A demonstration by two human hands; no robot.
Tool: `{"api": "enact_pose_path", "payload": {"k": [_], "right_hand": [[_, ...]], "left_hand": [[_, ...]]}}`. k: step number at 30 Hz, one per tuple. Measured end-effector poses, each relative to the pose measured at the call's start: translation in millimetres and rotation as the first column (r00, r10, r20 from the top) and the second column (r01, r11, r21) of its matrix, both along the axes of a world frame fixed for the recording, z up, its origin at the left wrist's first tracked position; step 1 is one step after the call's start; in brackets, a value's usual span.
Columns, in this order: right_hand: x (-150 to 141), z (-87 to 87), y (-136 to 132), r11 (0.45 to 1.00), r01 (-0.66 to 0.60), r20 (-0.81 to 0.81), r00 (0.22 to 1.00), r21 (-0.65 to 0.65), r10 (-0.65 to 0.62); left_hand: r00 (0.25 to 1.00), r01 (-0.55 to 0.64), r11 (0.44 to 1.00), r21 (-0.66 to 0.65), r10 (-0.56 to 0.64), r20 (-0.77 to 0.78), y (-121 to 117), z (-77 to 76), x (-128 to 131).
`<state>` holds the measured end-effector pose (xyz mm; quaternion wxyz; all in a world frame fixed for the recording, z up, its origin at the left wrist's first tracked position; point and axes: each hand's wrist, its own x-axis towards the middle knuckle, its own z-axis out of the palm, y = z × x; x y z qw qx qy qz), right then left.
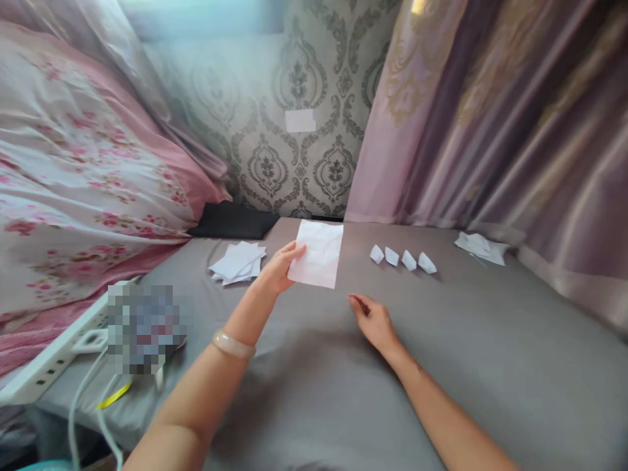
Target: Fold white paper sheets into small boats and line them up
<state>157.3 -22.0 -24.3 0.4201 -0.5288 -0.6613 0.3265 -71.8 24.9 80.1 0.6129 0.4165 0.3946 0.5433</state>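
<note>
My left hand [283,267] pinches a white sheet of paper [318,254] by its left edge, thumb on top, and holds it up above the grey-covered surface [471,353]. To the right and nearer to me is my right hand [373,320], its fingers curled in towards the thumb with nothing visible in them. It is apart from the sheet. Left of my left hand lies a loose stack of white paper sheets [239,263]. Several small folded white paper pieces [409,260] stand in a row right of the sheet.
More white paper [483,247] lies at the far right by the purple curtain [490,111]. A black folded item [234,221] rests at the back left. On the left are a white power strip [44,366], white cables [81,392] and a blurred-out object [147,330]. Patterned wallpaper [299,78] closes the back.
</note>
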Motion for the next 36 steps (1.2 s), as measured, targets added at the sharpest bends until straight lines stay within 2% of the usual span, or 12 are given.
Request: {"api": "enact_pose_path", "payload": {"k": [2, 6, 10, 14, 17, 19, 22, 24, 27, 30, 33, 36], "right_hand": [[6, 5.5, 3, 0.989, 0.008, -0.282, 0.958, -0.149, -0.050], [15, 19.4, 4, 0.941, -0.074, -0.594, 0.791, -0.330, -0.146], [14, 28.4, 0, 0.918, -0.146, -0.665, 0.731, -0.369, -0.151], [9, 28.7, -3, 0.919, -0.086, -0.650, 0.732, -0.385, -0.204], [10, 27.3, -1, 0.924, -0.079, -0.630, 0.753, -0.373, -0.190], [13, 27.3, 1, 0.937, -0.104, -0.603, 0.788, -0.333, -0.127], [20, 30.5, 1, 0.978, -0.090, -0.473, 0.881, -0.187, -0.009], [25, 34.7, -2, 0.999, -0.043, -0.283, 0.958, 0.034, 0.051], [33, 40.2, -8, 0.915, -0.088, 0.070, 0.995, 0.394, 0.066], [37, 38.9, -11, 0.843, -0.211, 0.353, 0.935, 0.494, 0.028], [37, 29.4, -9, 0.849, -0.320, 0.565, 0.825, 0.420, 0.031], [36, 18.5, -6, 0.873, -0.384, 0.660, 0.744, 0.299, 0.101]], "left_hand": [[0.977, 0.111, 0.990, -0.087, -0.093, 0.192, -10, -13.3, 22], [0.947, 0.229, 0.953, -0.199, -0.170, 0.273, -20, -40.0, 50], [0.958, 0.243, 0.930, -0.274, -0.186, 0.217, -25, -58.2, 62], [0.967, 0.249, 0.929, -0.272, -0.225, 0.115, -29, -66.5, 60], [0.972, 0.223, 0.955, -0.196, -0.234, -0.032, -29, -69.6, 54], [0.966, 0.177, 0.981, -0.082, -0.189, -0.174, -28, -69.5, 51], [0.881, 0.109, 0.965, 0.239, 0.018, -0.473, -29, -64.8, 46], [0.769, 0.131, 0.872, 0.473, 0.212, -0.603, -32, -60.7, 43], [0.684, 0.240, 0.741, 0.627, 0.329, -0.651, -39, -59.2, 36], [0.590, 0.390, 0.691, 0.609, 0.320, -0.741, -41, -66.3, 29], [0.413, 0.536, 0.704, 0.467, 0.264, -0.872, -38, -76.4, 28], [0.269, 0.647, 0.693, 0.317, 0.182, -0.946, -35, -82.9, 30]]}}
